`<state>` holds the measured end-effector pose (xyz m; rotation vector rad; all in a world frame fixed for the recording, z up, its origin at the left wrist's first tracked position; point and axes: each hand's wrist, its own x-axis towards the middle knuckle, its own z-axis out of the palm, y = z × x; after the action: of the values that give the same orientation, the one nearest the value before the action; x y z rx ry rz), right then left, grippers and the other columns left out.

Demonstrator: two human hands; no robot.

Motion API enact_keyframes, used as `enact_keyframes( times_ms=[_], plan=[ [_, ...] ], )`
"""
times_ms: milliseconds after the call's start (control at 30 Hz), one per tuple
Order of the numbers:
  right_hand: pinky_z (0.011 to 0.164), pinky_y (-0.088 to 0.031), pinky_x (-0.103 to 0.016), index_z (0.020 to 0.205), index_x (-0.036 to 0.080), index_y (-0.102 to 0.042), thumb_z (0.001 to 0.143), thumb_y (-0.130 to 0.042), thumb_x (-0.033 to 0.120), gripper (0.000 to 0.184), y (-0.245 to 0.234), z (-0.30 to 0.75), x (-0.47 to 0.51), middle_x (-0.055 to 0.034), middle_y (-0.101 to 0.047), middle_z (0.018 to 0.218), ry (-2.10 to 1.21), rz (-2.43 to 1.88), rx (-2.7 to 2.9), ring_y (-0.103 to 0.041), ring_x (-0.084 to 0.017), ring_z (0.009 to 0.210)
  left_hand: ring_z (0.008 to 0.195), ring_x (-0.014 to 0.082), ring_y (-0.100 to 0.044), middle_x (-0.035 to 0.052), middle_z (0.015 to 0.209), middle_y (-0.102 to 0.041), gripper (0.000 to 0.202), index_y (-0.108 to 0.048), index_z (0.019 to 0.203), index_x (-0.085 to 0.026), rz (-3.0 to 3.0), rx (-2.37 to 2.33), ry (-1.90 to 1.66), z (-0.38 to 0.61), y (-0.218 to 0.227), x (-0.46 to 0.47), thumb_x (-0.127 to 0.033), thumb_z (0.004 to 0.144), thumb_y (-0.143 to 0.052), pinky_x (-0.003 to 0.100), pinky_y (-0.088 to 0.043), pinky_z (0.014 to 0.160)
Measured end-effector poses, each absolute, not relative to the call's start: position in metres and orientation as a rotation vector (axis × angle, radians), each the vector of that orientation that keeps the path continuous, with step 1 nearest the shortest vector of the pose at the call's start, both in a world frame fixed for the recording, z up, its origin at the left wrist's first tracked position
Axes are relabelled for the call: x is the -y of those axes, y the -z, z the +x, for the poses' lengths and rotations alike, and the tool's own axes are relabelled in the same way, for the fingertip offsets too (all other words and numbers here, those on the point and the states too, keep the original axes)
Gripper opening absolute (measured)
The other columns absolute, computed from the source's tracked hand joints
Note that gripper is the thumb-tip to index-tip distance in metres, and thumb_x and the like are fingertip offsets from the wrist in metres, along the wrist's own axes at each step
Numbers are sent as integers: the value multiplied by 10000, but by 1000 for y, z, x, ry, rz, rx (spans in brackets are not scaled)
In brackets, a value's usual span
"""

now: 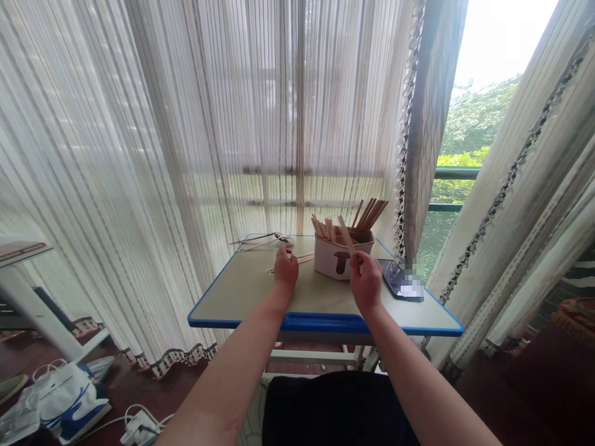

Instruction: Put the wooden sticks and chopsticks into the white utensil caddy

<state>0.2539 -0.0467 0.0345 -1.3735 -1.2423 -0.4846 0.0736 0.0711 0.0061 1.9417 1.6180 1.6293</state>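
Observation:
My right hand (365, 279) is closed around the lower end of a light wooden chopstick-like strip (345, 233), tilted up in front of the holder. That holder (325, 259) is a pale box with a brown mark on its front; light sticks (323, 228) stand in its left part and darker chopsticks (370, 214) at its back right. To the left, my left hand (286, 267) is over the table with fingers curled, and whatever is in them is hidden. Thin light sticks (303, 257) lie beside it, and metal cutlery (282, 238) lies farther back.
The small table (242, 291) has a blue edge. A dark phone (395, 279) lies to the right of the holder. Sheer curtains (232, 124) hang behind the table. On the floor at left are a white-and-blue bag (65, 396) and a white power strip (141, 427) with cords.

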Motion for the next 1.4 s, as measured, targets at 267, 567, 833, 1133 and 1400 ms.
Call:
enact_keyframes(
  times_ms=[267,567,833,1133,1400],
  plan=[
    [668,-444,-265,942,176,-499,861,-468,386,227,-119,265,21,-49,-621,863,324,-1055,1068,-580,-132,737,1004,279,-517,138,1037,-586,308,-592,1037,-149,2280,-2015,-1212,80,-5,-71,-146,761,-456,392,-402,836],
    [655,-449,-288,859,178,-602,788,-534,381,226,-107,269,-8,-37,-654,762,291,-1245,1232,-591,-160,664,938,259,-536,149,941,-615,259,-640,928,-137,2368,-2109,-876,85,0,-82,-130,789,-421,402,-330,857],
    [735,-419,-335,841,208,-610,734,-567,302,149,-93,274,-9,-19,-663,726,341,-1358,1247,-582,-200,743,956,269,-527,134,966,-610,253,-625,958,-166,2344,-2068,-901,89,4,-88,-152,780,-445,437,-293,890],
    [717,-410,-331,833,191,-579,703,-572,298,169,-97,276,-11,-36,-630,736,289,-1369,1260,-546,-198,734,963,274,-522,134,982,-602,244,-615,959,-169,2267,-2129,-873,89,-2,-83,-193,772,-459,452,-287,875],
    [702,-431,-308,871,181,-585,735,-553,306,188,-119,273,-4,-45,-647,784,262,-1293,1301,-589,-187,743,985,261,-510,111,1021,-598,248,-599,973,-188,2240,-2156,-762,89,-8,-79,-220,785,-441,434,-282,869]
  ],
)
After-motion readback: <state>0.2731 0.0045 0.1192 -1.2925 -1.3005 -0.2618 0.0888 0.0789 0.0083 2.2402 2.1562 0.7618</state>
